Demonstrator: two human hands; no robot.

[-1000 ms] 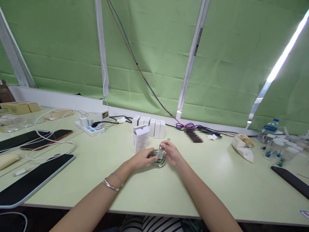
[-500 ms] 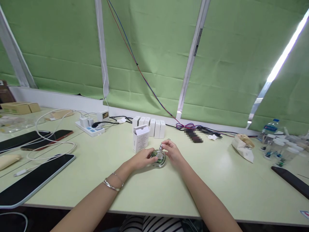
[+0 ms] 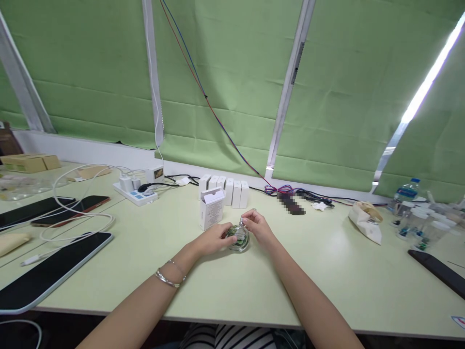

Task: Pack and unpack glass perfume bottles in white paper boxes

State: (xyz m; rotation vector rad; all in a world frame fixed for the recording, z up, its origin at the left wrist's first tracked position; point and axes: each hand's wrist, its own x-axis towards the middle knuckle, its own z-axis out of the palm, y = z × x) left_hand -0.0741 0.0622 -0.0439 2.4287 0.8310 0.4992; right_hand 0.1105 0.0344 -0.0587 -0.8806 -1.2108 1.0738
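A round clear glass bottle [image 3: 240, 241] with green pieces showing in it rests on the table in front of me. My left hand [image 3: 214, 238] is closed around its left side, the thumb lying across the glass. At the bottle's neck, my right hand [image 3: 257, 227] pinches a small shiny cap or nozzle [image 3: 241, 222] between thumb and fingers. Whether that piece is joined to the neck I cannot tell. Just behind my left hand stands a white carton [image 3: 212, 209] with its top flap raised.
Several small white boxes [image 3: 237, 194] stand in a row at the back. To the left are a power strip [image 3: 136, 194], loose white cables and a dark tablet [image 3: 54, 271]. Capped clear jars [image 3: 414, 222], a water bottle [image 3: 407, 191] and a cream pouch [image 3: 363, 223] are on the right.
My right hand has shifted very slightly at the bottle's neck, its fingers still pinching the small shiny piece. My left hand and the bottle stay where they were.
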